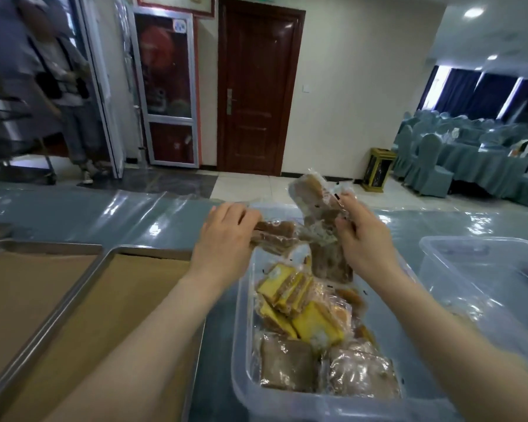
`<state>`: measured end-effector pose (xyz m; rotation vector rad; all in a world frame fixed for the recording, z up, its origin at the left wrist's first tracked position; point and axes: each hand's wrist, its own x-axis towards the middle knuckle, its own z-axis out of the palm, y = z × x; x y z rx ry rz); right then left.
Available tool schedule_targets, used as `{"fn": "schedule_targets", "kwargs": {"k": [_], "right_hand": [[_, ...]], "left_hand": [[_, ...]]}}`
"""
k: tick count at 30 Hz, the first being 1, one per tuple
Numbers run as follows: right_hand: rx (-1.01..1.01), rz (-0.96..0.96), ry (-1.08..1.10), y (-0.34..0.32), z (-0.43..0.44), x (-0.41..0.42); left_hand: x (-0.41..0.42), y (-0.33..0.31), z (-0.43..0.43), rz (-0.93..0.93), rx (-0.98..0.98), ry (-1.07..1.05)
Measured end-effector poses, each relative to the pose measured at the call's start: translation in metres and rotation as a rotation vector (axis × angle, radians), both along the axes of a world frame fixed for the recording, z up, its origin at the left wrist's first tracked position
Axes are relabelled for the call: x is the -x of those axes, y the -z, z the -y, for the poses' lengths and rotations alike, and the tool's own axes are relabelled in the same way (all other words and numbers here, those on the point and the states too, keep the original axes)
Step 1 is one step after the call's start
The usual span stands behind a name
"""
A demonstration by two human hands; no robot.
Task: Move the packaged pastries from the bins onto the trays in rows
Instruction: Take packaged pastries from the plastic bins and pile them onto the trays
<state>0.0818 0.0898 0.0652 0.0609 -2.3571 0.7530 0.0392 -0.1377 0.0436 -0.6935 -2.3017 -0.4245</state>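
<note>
Gripping clear-wrapped brown pastries (314,202) over the clear plastic bin's (241,360) far end, left hand (226,229) curled round a small stack, right hand (363,236) round a bigger bunch, the person has seemingly barely begun: the paper-lined metal trays (110,315) show none, and the bin is well stocked.

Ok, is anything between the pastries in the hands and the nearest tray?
Nothing visible blocks them. The left hand and right hand hold brown packs above the clear bin; only its left wall sits before the nearest tray.

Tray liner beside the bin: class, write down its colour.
Tan brown; the tray liner shows best in the head view.
</note>
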Motion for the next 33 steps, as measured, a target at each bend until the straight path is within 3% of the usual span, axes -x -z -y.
{"fn": "schedule_targets", "kwargs": {"k": [7,16,24,29,33], "right_hand": [[-0.083,-0.082,-0.262,-0.021,0.137,0.011],[-0.142,0.155,-0.407,0.042,0.288,0.055],[-0.204,0.434,-0.288,0.124,0.322,0.066],[-0.193,0.515,-0.170,0.182,0.335,0.045],[-0.313,0.589,-0.080,0.225,0.340,0.026]], "left_hand": [[-0.017,-0.009,0.120,-0.021,-0.233,-0.131],[-0.011,0.050,0.275,0.191,-0.247,-0.279],[-0.001,0.122,0.331,0.544,-0.116,-0.319],[-0.003,0.160,0.336,0.540,-0.069,-0.401],[-0.012,0.195,0.329,0.571,-0.007,-0.357]]}}
